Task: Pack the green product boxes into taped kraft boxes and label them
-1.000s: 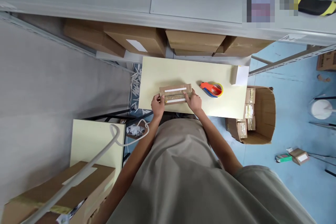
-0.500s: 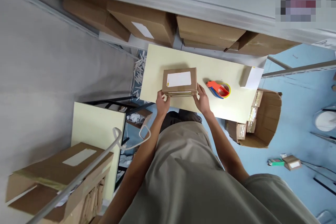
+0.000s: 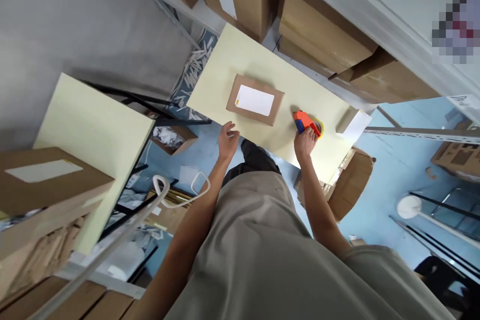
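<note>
A small brown cardboard box [image 3: 231, 101] with a white label [image 3: 255, 100] lies flat on the pale yellow table [image 3: 225, 50]. My left hand [image 3: 228, 141] hovers off the table's near edge, just below the box, fingers apart and holding nothing. To the right of the box, my right hand [image 3: 305, 143] has its fingers wrapped round the orange and blue tape dispenser [image 3: 303, 119], which carries a roll of tape. The dispenser rests on or just above the tabletop; I cannot tell which.
A white box [image 3: 356, 126] stands at the table's right end. Beyond the far edge, large cartons [image 3: 326, 25] line a shelf. An open carton [image 3: 352, 185] sits below on the right. At left, another table [image 3: 97, 115] bears a big carton [image 3: 48, 180]; a white bent tube [image 3: 165, 192] crosses nearby.
Both hands have let go of the cardboard box, which now lies flat. My right hand has moved right onto the tape dispenser. The view has turned, tilting the table.
</note>
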Action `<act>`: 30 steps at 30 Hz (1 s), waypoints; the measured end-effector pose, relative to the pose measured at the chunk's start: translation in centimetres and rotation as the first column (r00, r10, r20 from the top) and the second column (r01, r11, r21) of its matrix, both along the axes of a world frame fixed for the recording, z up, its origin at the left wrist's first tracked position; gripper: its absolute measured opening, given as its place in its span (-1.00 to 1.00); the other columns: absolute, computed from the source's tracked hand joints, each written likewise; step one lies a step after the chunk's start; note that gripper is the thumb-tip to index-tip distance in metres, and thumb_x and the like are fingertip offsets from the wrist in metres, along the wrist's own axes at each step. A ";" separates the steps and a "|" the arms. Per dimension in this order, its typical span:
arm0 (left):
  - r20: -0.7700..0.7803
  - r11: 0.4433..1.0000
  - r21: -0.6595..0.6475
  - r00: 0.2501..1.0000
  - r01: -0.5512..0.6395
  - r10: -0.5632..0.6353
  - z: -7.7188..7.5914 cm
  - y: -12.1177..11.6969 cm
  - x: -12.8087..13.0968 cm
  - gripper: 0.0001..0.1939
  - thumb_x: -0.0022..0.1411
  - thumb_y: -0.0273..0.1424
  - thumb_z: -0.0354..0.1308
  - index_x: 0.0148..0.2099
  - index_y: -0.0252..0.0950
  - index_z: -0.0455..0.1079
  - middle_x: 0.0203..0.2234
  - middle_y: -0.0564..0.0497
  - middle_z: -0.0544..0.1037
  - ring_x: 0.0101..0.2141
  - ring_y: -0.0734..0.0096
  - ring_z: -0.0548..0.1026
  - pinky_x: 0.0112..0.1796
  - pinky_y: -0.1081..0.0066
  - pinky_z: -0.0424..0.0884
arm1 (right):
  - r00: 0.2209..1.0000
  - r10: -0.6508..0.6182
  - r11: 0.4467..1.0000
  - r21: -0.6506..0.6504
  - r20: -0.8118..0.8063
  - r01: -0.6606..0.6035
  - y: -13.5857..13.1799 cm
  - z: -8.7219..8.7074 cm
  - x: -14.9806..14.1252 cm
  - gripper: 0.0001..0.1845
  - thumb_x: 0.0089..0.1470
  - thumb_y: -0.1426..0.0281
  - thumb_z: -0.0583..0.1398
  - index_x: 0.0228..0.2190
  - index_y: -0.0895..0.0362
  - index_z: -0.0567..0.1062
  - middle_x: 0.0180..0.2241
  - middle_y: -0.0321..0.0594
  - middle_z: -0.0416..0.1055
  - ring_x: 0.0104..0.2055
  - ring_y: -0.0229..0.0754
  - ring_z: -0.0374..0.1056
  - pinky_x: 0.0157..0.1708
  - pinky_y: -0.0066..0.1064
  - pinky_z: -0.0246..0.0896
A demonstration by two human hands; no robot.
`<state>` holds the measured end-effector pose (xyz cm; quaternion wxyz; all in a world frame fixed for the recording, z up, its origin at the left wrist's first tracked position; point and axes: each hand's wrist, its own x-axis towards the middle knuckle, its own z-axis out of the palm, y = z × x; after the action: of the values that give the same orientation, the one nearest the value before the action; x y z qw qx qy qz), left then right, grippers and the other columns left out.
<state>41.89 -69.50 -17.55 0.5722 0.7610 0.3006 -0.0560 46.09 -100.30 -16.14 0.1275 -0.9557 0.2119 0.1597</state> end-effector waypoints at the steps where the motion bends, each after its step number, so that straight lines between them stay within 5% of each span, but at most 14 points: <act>1: 0.018 1.000 -0.023 1.000 -0.013 0.013 0.3 -0.7 -0.7 -0.53 0.28 -0.39 0.31 0.23 -0.21 0.46 0.15 -0.24 0.64 -0.05 0.18 0.69 0.01 0.17 0.65 | 1.000 -0.010 0.999 0.048 0.008 0.010 -0.3 -0.1 0.5 -0.63 0.42 0.42 0.12 0.14 0.39 0.36 0.13 0.44 0.47 0.25 0.22 0.38 0.38 0.06 0.10; 6: 0.069 0.980 -0.194 0.997 0.033 -0.020 2.6 -5.5 -4.1 -0.66 0.36 -0.31 0.27 0.14 -0.25 0.49 0.02 -0.16 0.71 -0.11 0.28 0.70 -0.01 0.26 0.62 | 1.000 0.020 0.959 0.284 0.017 -0.024 -1.4 1.2 0.9 -0.60 0.44 0.23 0.20 0.08 0.29 0.35 -0.02 0.23 0.57 0.00 0.05 0.47 0.06 -0.14 0.38; 8: 0.079 0.962 -0.245 0.991 0.120 -0.104 3.7 -7.8 -5.0 -0.70 0.38 -0.24 0.28 0.07 -0.26 0.52 -0.06 -0.13 0.73 -0.13 0.28 0.70 -0.03 0.28 0.61 | 0.999 0.043 0.884 0.465 0.018 -0.046 -1.3 2.2 -0.4 -0.56 0.41 0.07 0.22 0.01 0.20 0.41 -0.08 0.07 0.61 -0.09 -0.02 0.53 -0.03 -0.21 0.45; 9: 0.088 0.951 -0.262 0.985 0.167 -0.148 4.2 -9.0 -5.3 -0.70 0.37 -0.20 0.29 0.04 -0.26 0.53 -0.09 -0.11 0.73 -0.14 0.27 0.70 -0.04 0.28 0.61 | 0.999 0.041 0.794 0.607 0.018 -0.043 -1.2 2.8 -1.3 -0.51 0.39 -0.02 0.22 -0.03 0.17 0.45 -0.10 0.02 0.63 -0.11 -0.03 0.55 -0.03 -0.20 0.49; 12: 0.136 0.927 -0.267 0.963 0.262 -0.233 5.8 -12.0 -5.9 -0.72 0.32 -0.17 0.33 -0.05 -0.24 0.55 -0.15 -0.09 0.74 -0.15 0.22 0.70 -0.06 0.26 0.62 | 1.000 0.024 0.405 0.914 0.001 -0.010 -0.3 4.9 -4.1 -0.36 0.24 -0.20 0.29 -0.07 0.13 0.54 -0.13 -0.05 0.68 -0.05 0.01 0.61 0.08 -0.10 0.53; 14: 0.163 0.931 -0.245 0.958 0.270 -0.235 6.5 -13.2 -6.2 -0.75 0.31 -0.19 0.34 -0.08 -0.23 0.56 -0.15 -0.09 0.74 -0.16 0.21 0.70 -0.05 0.23 0.62 | 1.000 0.022 0.299 0.954 -0.002 -0.004 0.2 6.1 -5.5 -0.32 0.16 -0.22 0.35 -0.07 0.12 0.58 -0.15 -0.06 0.69 -0.02 0.04 0.62 0.14 -0.05 0.52; 18: 0.171 0.939 -0.196 0.953 0.282 -0.251 6.9 -13.9 -6.9 -0.78 0.31 -0.22 0.35 -0.09 -0.22 0.59 -0.14 -0.07 0.75 -0.17 0.20 0.70 -0.04 0.20 0.62 | 0.999 0.033 0.296 0.955 0.013 -0.022 0.3 7.3 -6.6 -0.32 0.18 -0.21 0.34 -0.02 0.12 0.55 -0.06 -0.04 0.69 0.02 0.03 0.61 0.19 -0.05 0.51; 24: 0.154 0.934 -0.214 0.954 0.286 -0.257 6.4 -12.0 -6.4 -0.57 0.30 0.03 0.35 -0.05 -0.23 0.65 -0.09 -0.13 0.75 -0.13 0.16 0.68 -0.07 0.20 0.60 | 0.979 0.197 0.466 0.873 0.053 -0.141 -1.6 6.4 -7.0 -0.34 0.21 -0.21 0.31 0.00 0.08 0.48 -0.05 -0.03 0.66 0.00 0.08 0.58 0.10 -0.02 0.54; 27: 0.109 0.949 -0.273 0.985 0.160 -0.134 6.7 -10.4 -5.1 -0.33 0.30 0.21 0.29 0.12 -0.24 0.64 0.04 -0.19 0.72 -0.05 0.13 0.66 -0.06 0.21 0.60 | 0.943 0.324 0.513 0.825 0.072 -0.239 -3.0 6.5 -7.4 -0.37 0.26 -0.16 0.28 0.07 0.07 0.45 -0.03 -0.02 0.64 -0.01 0.10 0.57 0.08 0.01 0.53; 30: 0.101 0.909 -0.350 0.974 0.225 -0.202 7.5 -9.1 -3.7 -0.21 0.22 0.32 0.30 0.13 -0.25 0.66 0.06 -0.22 0.71 0.05 0.04 0.63 0.01 0.18 0.58 | 0.893 0.446 0.550 0.766 0.067 -0.332 -4.5 6.9 -7.6 -0.39 0.27 -0.12 0.27 0.08 0.08 0.43 -0.09 -0.03 0.64 -0.10 0.10 0.56 0.01 0.02 0.54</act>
<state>38.17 -78.64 -10.08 0.7012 0.6730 0.1824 -0.1485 38.47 -104.84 -9.20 0.4631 -0.8215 -0.0842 0.3219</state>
